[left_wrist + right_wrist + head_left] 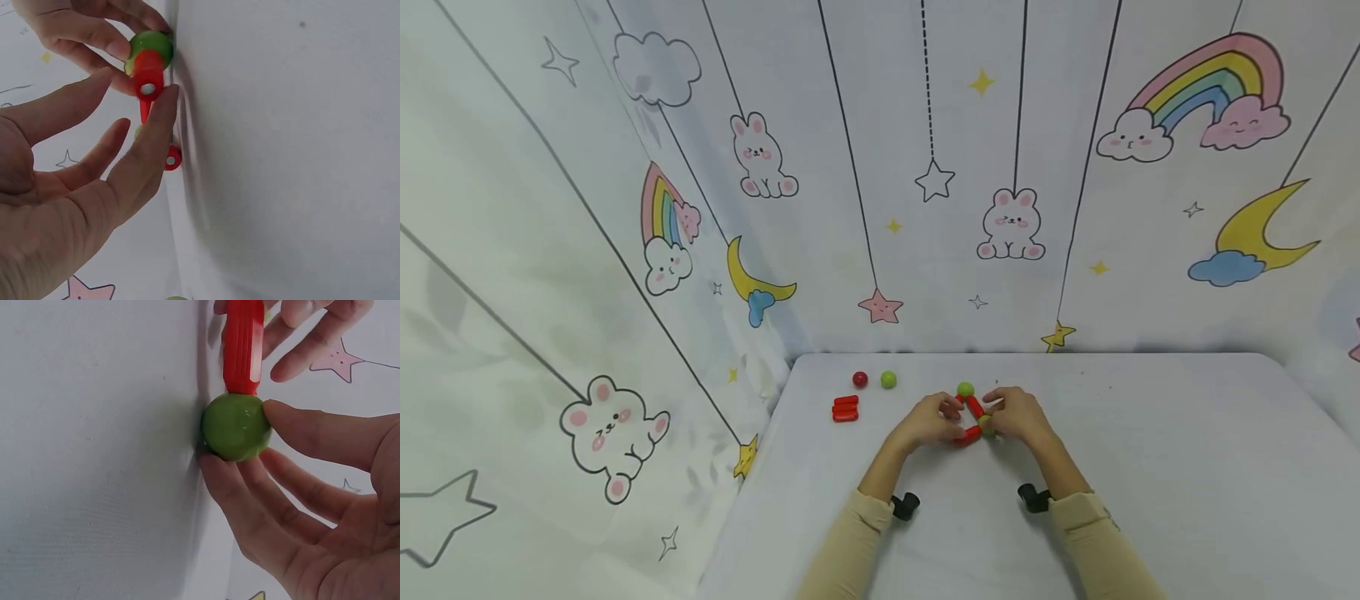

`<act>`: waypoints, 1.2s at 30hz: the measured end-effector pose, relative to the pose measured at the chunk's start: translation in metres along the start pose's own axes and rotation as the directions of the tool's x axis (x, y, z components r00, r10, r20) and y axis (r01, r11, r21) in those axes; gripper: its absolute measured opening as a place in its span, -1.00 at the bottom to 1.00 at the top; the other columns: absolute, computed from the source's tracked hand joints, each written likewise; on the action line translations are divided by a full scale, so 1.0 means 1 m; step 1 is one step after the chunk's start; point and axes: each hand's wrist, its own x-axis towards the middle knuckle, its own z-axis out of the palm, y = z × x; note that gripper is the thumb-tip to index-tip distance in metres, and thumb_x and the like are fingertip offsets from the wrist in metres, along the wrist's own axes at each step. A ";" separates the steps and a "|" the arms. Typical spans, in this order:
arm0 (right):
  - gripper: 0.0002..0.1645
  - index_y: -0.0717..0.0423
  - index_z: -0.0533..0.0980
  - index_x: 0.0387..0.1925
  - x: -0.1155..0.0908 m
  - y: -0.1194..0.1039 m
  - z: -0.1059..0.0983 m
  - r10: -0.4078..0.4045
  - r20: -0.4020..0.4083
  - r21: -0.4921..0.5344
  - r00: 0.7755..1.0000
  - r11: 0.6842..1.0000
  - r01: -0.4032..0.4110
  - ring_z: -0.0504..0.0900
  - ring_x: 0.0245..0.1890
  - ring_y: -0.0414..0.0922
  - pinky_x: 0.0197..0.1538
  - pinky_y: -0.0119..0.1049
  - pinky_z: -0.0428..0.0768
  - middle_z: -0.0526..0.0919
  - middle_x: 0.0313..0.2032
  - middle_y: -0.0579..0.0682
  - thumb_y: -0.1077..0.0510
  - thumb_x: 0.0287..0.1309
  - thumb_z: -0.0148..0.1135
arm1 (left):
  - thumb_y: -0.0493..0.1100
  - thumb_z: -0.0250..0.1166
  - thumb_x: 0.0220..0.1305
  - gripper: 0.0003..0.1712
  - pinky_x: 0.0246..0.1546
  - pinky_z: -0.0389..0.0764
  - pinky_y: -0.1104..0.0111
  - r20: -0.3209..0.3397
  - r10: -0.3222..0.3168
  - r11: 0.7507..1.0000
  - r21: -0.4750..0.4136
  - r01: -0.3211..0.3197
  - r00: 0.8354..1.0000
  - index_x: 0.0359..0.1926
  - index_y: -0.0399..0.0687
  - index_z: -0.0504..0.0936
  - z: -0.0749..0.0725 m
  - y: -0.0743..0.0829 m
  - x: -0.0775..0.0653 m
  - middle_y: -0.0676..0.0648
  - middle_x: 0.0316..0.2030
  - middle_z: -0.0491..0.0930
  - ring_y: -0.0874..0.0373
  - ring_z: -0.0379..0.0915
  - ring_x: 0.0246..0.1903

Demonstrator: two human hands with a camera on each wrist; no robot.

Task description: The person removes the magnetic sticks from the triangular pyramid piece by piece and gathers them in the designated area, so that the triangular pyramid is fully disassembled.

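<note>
My right hand (1018,414) pinches a green ball (234,427) between thumb and fingertips. A red rod (244,347) joins that ball and points toward my left hand (928,418). In the left wrist view, its near end shows a pale round tip, and a left fingertip lies right at it. The left thumb stands apart from the rod, with the fingers loosely bent. From the held ball, a second red rod (975,406) leads to another green ball (966,389) farther back. Another red rod (959,399) by that far ball is partly hidden by the left fingers.
At the table's back left lie several loose red rods (846,415) side by side. Behind them sit a red ball (860,380) and a green ball (888,380). A printed curtain (925,275) hangs along the back edge of the white table (1187,483).
</note>
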 end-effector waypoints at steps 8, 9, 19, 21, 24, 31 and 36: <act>-0.46 0.35 0.59 0.14 -0.002 -0.002 -0.002 0.002 -0.005 -0.002 1.000 1.000 -0.002 0.69 -0.38 -0.10 -0.33 -0.22 0.70 0.77 -0.21 0.14 0.32 0.10 0.47 | -0.33 0.57 0.13 -0.46 -0.20 0.68 0.33 -0.009 -0.055 0.997 -0.056 0.054 0.998 0.14 -0.30 0.61 0.005 -0.006 0.002 -0.20 -0.05 0.67 0.17 0.60 -0.18; -0.47 0.36 0.59 0.14 -0.002 -0.003 -0.003 0.004 -0.003 0.001 1.000 1.000 -0.004 0.69 -0.37 -0.09 -0.32 -0.22 0.70 0.77 -0.21 0.14 0.32 0.11 0.46 | -0.31 0.58 0.12 -0.45 -0.19 0.68 0.33 -0.015 -0.059 0.997 -0.052 0.058 0.998 0.14 -0.29 0.61 0.006 -0.006 0.002 -0.20 -0.05 0.67 0.16 0.59 -0.18; -0.46 0.36 0.59 0.13 -0.004 -0.003 -0.002 0.020 0.000 0.038 1.000 0.999 -0.020 0.73 -0.36 -0.03 -0.33 -0.21 0.72 0.77 -0.18 0.22 0.33 0.08 0.46 | -0.27 0.66 0.01 -0.45 -0.19 0.61 0.35 -0.206 -0.050 0.999 -0.009 0.049 0.977 0.04 -0.22 0.66 0.013 -0.008 0.004 -0.16 -0.13 0.73 0.20 0.57 -0.25; -0.46 0.37 0.58 0.13 -0.004 -0.004 -0.002 0.019 -0.001 0.037 1.000 0.999 -0.019 0.73 -0.36 -0.03 -0.33 -0.21 0.72 0.77 -0.19 0.21 0.33 0.08 0.48 | -0.29 0.66 0.01 -0.47 -0.22 0.61 0.35 -0.242 -0.054 0.999 -0.020 0.050 0.969 0.02 -0.21 0.67 0.013 -0.007 0.004 -0.17 -0.15 0.74 0.21 0.57 -0.27; -0.45 0.37 0.58 0.14 -0.004 -0.005 -0.002 0.020 -0.001 0.029 1.000 0.999 -0.020 0.72 -0.36 -0.04 -0.32 -0.21 0.72 0.77 -0.18 0.21 0.32 0.08 0.49 | -0.29 0.65 0.03 -0.49 -0.26 0.59 0.36 -0.283 -0.069 0.997 -0.038 0.060 0.957 0.03 -0.19 0.68 0.011 -0.005 0.003 -0.16 -0.15 0.74 0.19 0.56 -0.28; -0.46 0.34 0.59 0.14 -0.003 -0.006 -0.003 0.040 -0.001 0.003 0.999 0.999 -0.040 0.71 -0.32 -0.05 -0.27 -0.21 0.72 0.76 -0.15 0.21 0.30 0.10 0.48 | -0.27 0.65 0.05 -0.45 -0.29 0.59 0.36 -0.286 -0.072 0.997 -0.040 0.063 0.956 0.08 -0.17 0.67 0.010 -0.005 0.005 -0.15 -0.14 0.72 0.17 0.53 -0.25; -0.47 0.36 0.60 0.12 -0.002 -0.007 0.000 0.040 0.003 0.021 0.999 0.999 -0.040 0.71 -0.33 -0.03 -0.29 -0.22 0.73 0.75 -0.17 0.22 0.31 0.09 0.49 | -0.28 0.65 0.04 -0.45 -0.27 0.61 0.34 -0.292 -0.077 0.997 -0.035 0.070 0.953 0.08 -0.15 0.68 0.009 -0.006 0.003 -0.13 -0.13 0.71 0.15 0.53 -0.23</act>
